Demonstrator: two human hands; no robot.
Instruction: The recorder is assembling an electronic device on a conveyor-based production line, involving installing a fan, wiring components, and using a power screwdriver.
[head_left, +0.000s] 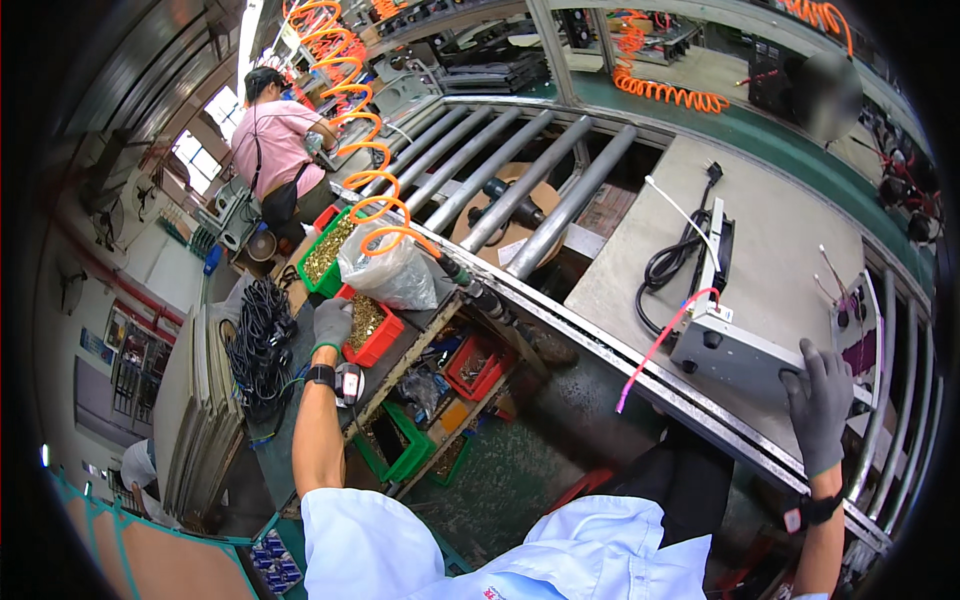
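Left glove hand (332, 325) is at the left edge of a red bin (383, 345) of brassy screws, fingers curled; can't tell if it's pinching any. Right glove hand (820, 405) has fingers spread at the right end of a grey metal panel (745, 355), near the grey board's (800, 215) front edge; can't tell if it's gripping. Shirt (560, 545) lettering's too tiny to read.

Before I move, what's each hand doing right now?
Left hand: at the red bin of brass-coloured fasteners; whether it grips any cannot be told.
Right hand: open, spread against the grey metal panel's end.
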